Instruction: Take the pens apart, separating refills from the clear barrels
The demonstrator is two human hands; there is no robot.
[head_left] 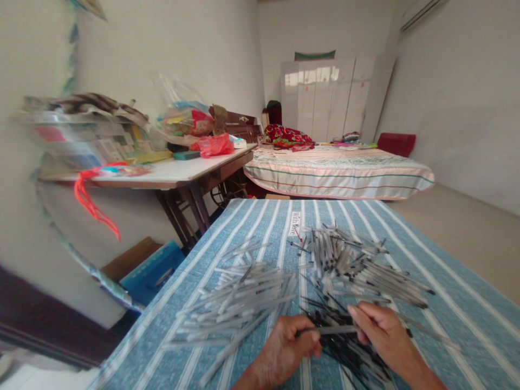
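My left hand (290,344) is closed in a pinch on one end of a slim grey translucent tube (336,329). The fingers of my right hand (379,330) pinch its other end, so the tube lies level between both hands. Under and around them is a pile of thin black sticks (349,357), partly hidden by my hands. To the left spreads a heap of pale translucent tubes (244,298). Farther right lies a heap of similar tubes with black ends (390,279). Blur hides whether anything sits inside the held tube.
A blue-and-white striped cloth (162,336) covers the table, with a small label (295,223) on it. To the left stands a side table (182,169) with bags and a plastic bin (93,141). A blue box (154,273) sits below it. Behind is a bed (341,168).
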